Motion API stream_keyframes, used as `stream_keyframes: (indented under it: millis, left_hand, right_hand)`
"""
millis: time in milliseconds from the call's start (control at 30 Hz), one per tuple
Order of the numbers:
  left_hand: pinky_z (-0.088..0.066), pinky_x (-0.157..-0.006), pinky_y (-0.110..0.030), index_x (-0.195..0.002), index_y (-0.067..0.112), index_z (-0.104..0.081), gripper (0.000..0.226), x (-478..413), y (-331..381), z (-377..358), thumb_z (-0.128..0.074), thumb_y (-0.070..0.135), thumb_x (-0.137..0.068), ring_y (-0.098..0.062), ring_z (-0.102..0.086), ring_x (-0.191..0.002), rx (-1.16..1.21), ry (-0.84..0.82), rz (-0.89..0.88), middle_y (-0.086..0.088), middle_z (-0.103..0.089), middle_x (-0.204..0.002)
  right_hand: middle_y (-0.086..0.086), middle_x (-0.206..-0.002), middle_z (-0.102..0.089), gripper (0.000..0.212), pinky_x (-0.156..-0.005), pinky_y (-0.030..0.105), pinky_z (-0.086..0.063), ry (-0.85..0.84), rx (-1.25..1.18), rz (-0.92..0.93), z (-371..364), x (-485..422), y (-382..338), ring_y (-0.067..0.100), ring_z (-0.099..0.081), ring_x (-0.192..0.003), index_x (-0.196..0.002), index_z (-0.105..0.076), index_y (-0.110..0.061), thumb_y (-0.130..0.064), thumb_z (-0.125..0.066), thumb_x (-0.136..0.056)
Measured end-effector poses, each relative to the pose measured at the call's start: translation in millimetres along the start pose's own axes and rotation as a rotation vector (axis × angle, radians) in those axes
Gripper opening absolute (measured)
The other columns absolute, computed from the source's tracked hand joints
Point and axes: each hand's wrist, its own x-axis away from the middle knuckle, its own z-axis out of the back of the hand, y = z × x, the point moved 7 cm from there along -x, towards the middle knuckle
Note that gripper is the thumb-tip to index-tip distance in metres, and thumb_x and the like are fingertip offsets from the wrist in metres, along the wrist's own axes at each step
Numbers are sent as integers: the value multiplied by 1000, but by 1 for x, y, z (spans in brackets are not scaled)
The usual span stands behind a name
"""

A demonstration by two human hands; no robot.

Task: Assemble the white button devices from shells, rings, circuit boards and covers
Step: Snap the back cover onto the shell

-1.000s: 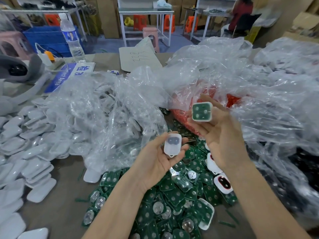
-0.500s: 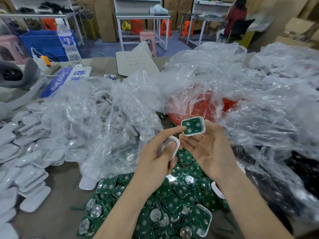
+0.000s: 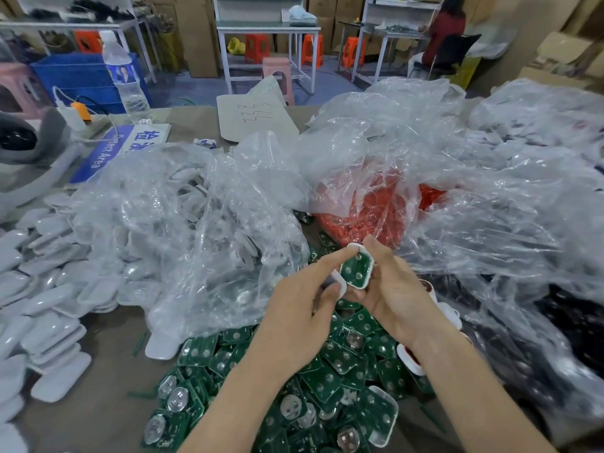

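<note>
Over the heap of green circuit boards [image 3: 327, 380], flat rectangles dotted with round silver contacts and metal coin-cell clips, the two hands meet. The right hand [image 3: 395, 295] curls its fingers round a white rounded-square shell [image 3: 356, 271] with a green board seated in it, face towards the camera. The left hand [image 3: 294, 322] holds a smooth white cover [image 3: 340, 287] under its thumb, and its straight forefinger touches the shell's upper edge. Crinkled clear plastic bags lie behind: the left bag [image 3: 196, 230] holds glossy white parts, and the middle bag [image 3: 376, 210] holds red-orange rings. Smooth round-cornered stacked covers [image 3: 42, 289] sit on the brown table [image 3: 98, 403] at left.
</note>
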Motion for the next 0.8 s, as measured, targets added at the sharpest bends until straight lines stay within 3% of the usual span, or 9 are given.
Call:
stream_keyframes:
  millis: [100, 267, 400, 500, 567, 667, 800]
  left_hand:
    - [-52, -51, -22, -125, 55, -45, 53, 2, -3, -2, -51, 10, -98, -14, -54, -42, 42, -20, 48, 1, -63, -65]
    - [-51, -44, -25, -103, 53, -45, 42, 3, -8, -4, -51, 12, -99, -15, -55, -35, 198, 3, 145, -6, -63, -56]
    - [-50, -43, -28, -94, 49, -47, 39, 3, -10, -4, -51, 11, -99, -17, -54, -40, 303, 37, 180, -4, -59, -53]
    - [-49, -45, -23, -87, 41, -50, 36, 2, -15, -3, -48, 7, -99, -14, -54, -42, 342, 44, 204, 0, -57, -51]
    - [-50, -46, -23, -83, 35, -53, 39, 1, -18, -2, -43, 0, -97, -14, -55, -42, 366, 48, 219, 1, -55, -50]
    - [-53, -47, -27, -83, 33, -57, 42, 1, -19, 0, -42, -5, -93, -14, -58, -45, 394, 82, 228, 3, -58, -54]
    - [-53, -45, -24, -78, 39, -57, 48, 3, -22, 8, -41, -3, -92, -17, -66, -46, 353, 184, 233, 19, -67, -74]
  right_hand:
    - [19, -81, -61, 43, -67, 35, -46, -15, 74, 2, -1, 0, -2, 30, -51, -74, -76, -74, -13, -54, -65, -70]
    - [24, -80, -70, 48, -57, 32, -53, -45, 191, 82, -8, 4, -3, 28, -65, -65, -82, -71, -5, -51, -57, -82]
    - [32, -78, -63, 52, -56, 34, -48, -21, 203, 103, -10, 4, -5, 33, -56, -62, -81, -67, 0, -51, -58, -81]
    - [21, -78, -61, 46, -59, 34, -45, 14, 210, 61, -7, 2, -4, 29, -51, -66, -81, -70, -10, -55, -58, -79]
    - [13, -76, -61, 43, -56, 30, -49, 35, 145, 1, -4, 2, -2, 23, -54, -61, -81, -68, -11, -53, -62, -77]
    - [2, -68, -53, 24, -37, 17, -38, 53, -128, -100, -2, 3, 5, 8, -43, -45, -76, -64, -9, -32, -67, -79]
    - [2, -62, -42, 19, -35, 16, -32, 37, -169, -178, -4, 9, 10, 8, -41, -44, -72, -56, -12, -20, -73, -69]
